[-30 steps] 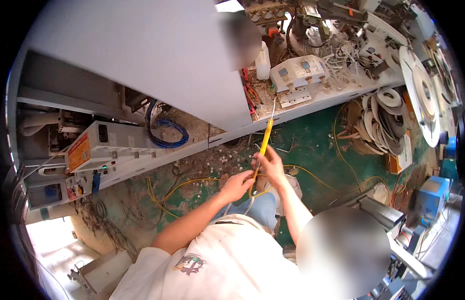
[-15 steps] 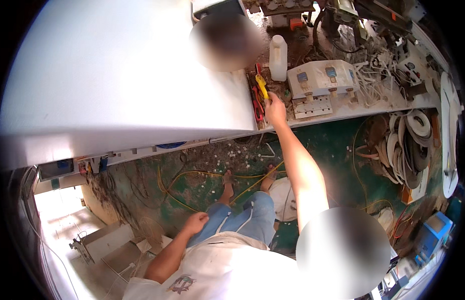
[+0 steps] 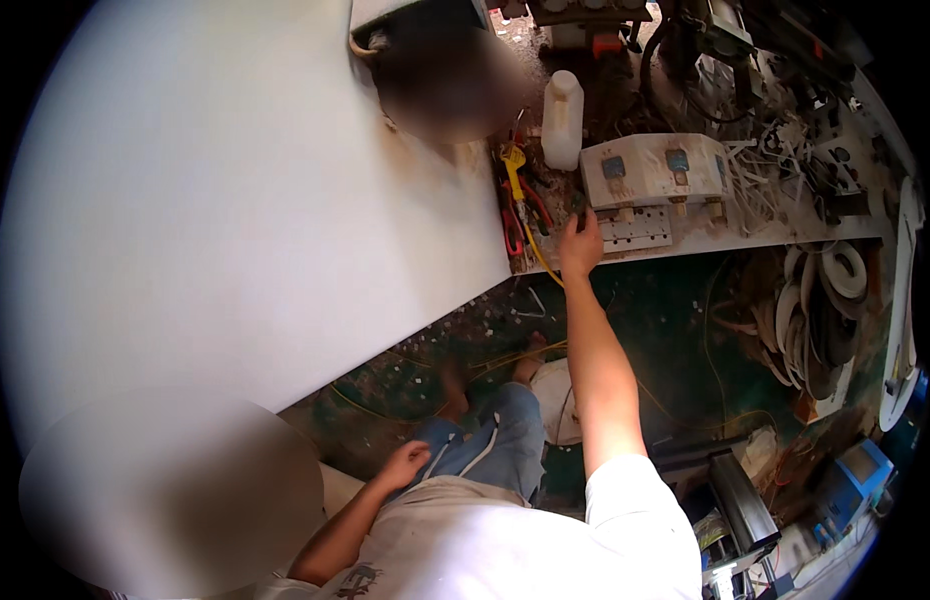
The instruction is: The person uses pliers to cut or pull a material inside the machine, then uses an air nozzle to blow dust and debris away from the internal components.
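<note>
My right hand (image 3: 582, 243) reaches over the bench's front edge, beside a perforated metal plate (image 3: 640, 229). Its fingers close around a small dark object (image 3: 579, 204) too small to make out. Left of it lies a yellow air blow gun (image 3: 514, 168) with a yellow hose trailing over the edge. Red-handled pliers (image 3: 536, 203) and another red-handled tool (image 3: 512, 236) rest close to the gun. My left hand (image 3: 405, 465) is by my blue shorts (image 3: 490, 440), fingers curled together, with nothing visible in them.
A large white panel (image 3: 285, 230) spans the left side. On the bench stand a white plastic bottle (image 3: 562, 120) and a white control box (image 3: 653, 168), with white strip offcuts (image 3: 775, 175) beyond. Coiled edge-banding rolls (image 3: 820, 300) are at right. A blue machine (image 3: 857, 485) stands lower right.
My right hand has let go of the yellow blow gun and moved right to the small dark object. The white panel reaches further toward me at the left. My left hand has hardly moved.
</note>
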